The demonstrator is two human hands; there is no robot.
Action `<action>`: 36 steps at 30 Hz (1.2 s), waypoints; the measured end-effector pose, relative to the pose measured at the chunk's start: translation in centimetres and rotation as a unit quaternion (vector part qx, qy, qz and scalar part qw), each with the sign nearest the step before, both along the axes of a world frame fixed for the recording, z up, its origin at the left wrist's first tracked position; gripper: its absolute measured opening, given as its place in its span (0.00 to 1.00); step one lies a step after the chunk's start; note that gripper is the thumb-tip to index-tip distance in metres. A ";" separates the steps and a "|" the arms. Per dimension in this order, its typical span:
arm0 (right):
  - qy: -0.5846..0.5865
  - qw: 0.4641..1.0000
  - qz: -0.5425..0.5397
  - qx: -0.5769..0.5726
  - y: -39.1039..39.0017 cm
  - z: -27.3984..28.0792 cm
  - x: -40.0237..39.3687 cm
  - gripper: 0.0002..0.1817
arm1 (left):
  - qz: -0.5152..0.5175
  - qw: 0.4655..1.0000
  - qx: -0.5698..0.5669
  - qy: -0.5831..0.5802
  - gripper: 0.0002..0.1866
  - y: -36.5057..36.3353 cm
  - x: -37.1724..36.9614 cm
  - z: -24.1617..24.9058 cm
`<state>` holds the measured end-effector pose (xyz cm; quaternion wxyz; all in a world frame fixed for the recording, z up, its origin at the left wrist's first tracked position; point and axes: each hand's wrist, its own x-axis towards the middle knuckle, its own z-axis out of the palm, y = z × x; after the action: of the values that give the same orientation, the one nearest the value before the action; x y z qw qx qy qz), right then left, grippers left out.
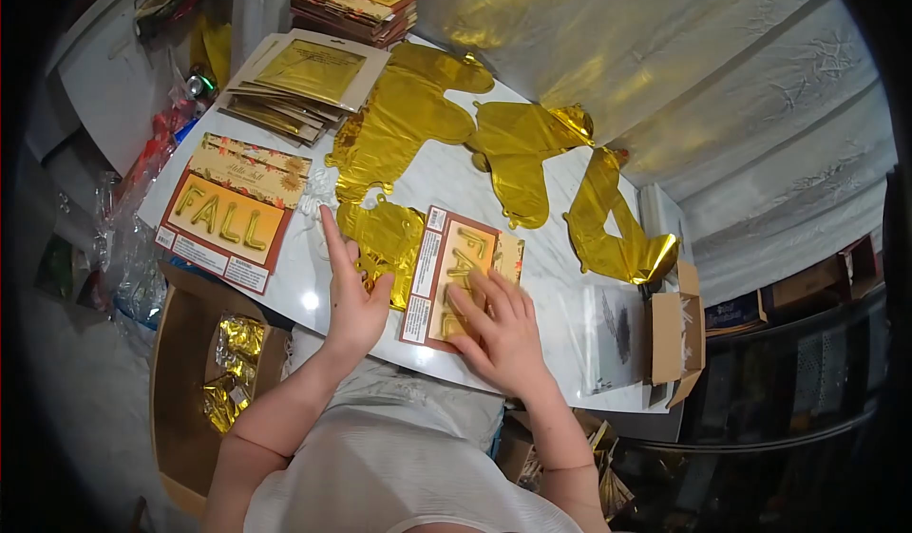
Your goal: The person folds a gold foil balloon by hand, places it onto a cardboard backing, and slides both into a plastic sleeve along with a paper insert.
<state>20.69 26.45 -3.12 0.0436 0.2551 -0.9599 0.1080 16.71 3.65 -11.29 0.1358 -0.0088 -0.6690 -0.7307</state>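
Note:
My left hand [356, 310] is held edge-on over the table front, fingers stretched out and thumb apart, with nothing in it. Beside it lies a folded gold foil balloon [389, 234], partly covered by my fingers. My right hand [503, 343] rests with spread fingers on a FALL balloon package card [423, 291], which is turned sideways and partly hidden beneath it. Another FALL card [220, 219] lies to the left, overlapping a "Hello Fall" leaf-patterned piece [252, 169]. A small bundle of white string [318, 196] sits between that card and the foil.
Flat gold letter balloons [404, 101] spread across the marble-look table [427, 172]. Stacked packages [313, 67] stand at the back left. A cardboard box [185, 371] with gold foil packets is below left; a small open box [670, 333] stands at the right edge.

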 end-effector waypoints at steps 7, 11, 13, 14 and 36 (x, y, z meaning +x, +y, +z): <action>-0.032 0.999 0.009 0.023 1.8 -1.4 -1.9 0.36 | -0.005 1.000 -0.002 0.015 0.62 -0.1 0.2 1.0; -0.045 0.999 0.002 -0.013 2.1 -1.7 -2.0 0.35 | -0.010 1.000 -0.006 0.029 0.61 -0.1 0.4 1.8; -0.043 0.999 -0.001 -0.023 2.0 -1.9 -2.0 0.34 | -0.019 1.000 -0.002 0.022 0.61 -0.2 0.5 1.9; -0.039 0.999 -0.001 -0.031 2.0 -2.0 -2.0 0.34 | -0.026 1.000 0.004 0.016 0.61 -0.3 0.5 1.9; -0.026 0.998 -0.004 -0.055 2.4 -2.6 -2.1 0.34 | -0.037 0.998 0.038 0.037 0.60 -0.1 0.5 2.1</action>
<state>18.60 28.81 -5.69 0.0330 0.2456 -0.9543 0.1668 17.17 3.59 -9.23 0.1330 -0.0553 -0.6346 -0.7593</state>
